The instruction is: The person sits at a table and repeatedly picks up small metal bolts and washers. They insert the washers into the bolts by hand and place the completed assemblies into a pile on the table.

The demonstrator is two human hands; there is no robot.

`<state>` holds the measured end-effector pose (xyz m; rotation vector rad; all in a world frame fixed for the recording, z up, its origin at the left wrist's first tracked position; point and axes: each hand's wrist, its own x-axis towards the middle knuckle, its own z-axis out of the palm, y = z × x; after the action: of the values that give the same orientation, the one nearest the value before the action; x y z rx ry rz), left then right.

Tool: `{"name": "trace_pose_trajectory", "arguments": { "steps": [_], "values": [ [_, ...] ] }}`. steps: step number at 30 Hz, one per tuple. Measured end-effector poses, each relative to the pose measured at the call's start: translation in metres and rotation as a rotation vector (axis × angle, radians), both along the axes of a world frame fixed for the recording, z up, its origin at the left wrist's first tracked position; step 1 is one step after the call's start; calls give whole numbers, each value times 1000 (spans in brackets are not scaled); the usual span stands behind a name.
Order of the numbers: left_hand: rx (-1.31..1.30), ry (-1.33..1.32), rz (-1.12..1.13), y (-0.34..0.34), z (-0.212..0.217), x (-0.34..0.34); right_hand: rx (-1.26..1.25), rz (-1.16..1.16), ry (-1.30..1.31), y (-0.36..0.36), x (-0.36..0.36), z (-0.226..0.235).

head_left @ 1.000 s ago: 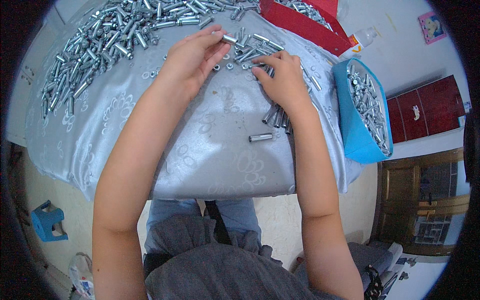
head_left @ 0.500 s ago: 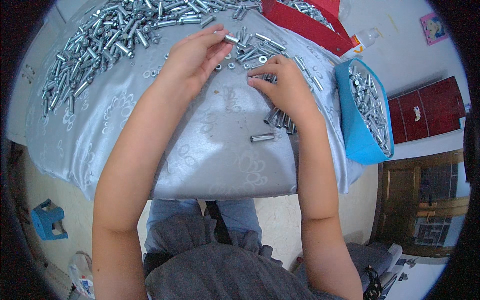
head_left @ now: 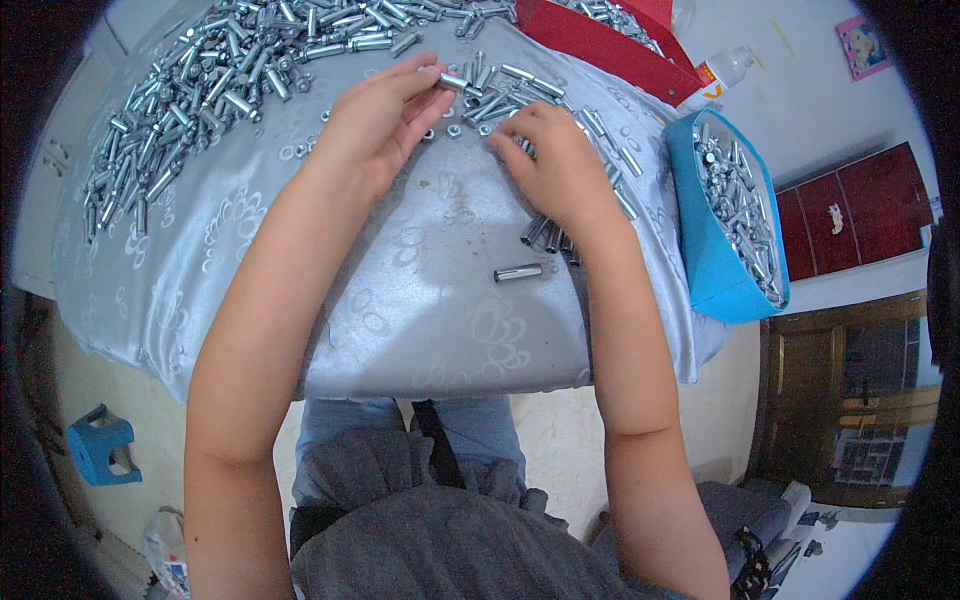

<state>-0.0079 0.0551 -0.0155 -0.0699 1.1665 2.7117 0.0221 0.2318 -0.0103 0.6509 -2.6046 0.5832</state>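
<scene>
My left hand pinches a shiny metal expansion bolt between thumb and fingers, its end pointing right toward a small pile of bolts. To the right, my right hand is low over the cloth, thumb and fingertips drawn close together; whatever is between them is too small to make out. Small nuts and washers lie between the hands. Below the right palm, partly covered by it, several metal sleeves lie side by side. One single sleeve rests nearer to me.
A large heap of bolts spreads over the far left of the silver tablecloth. A red box with bolts stands at the back. At the right edge is a blue bin full of bolts, near a plastic bottle.
My right hand has shifted slightly up and left, its fingertips toward the nuts. My left hand keeps hold of the expansion bolt in nearly the same place. The view has shifted slightly.
</scene>
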Motion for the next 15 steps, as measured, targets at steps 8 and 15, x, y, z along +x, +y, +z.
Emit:
{"name": "trace_pose_trajectory", "arguments": {
  "steps": [8, 15],
  "values": [
    [17, -42, -38, 4, 2, 6, -362, 137, 102, -9, 4, 12],
    [78, -49, -140, 4, 1, 7, -521, 46, 27, -9, 0, 6]
  ]
}}
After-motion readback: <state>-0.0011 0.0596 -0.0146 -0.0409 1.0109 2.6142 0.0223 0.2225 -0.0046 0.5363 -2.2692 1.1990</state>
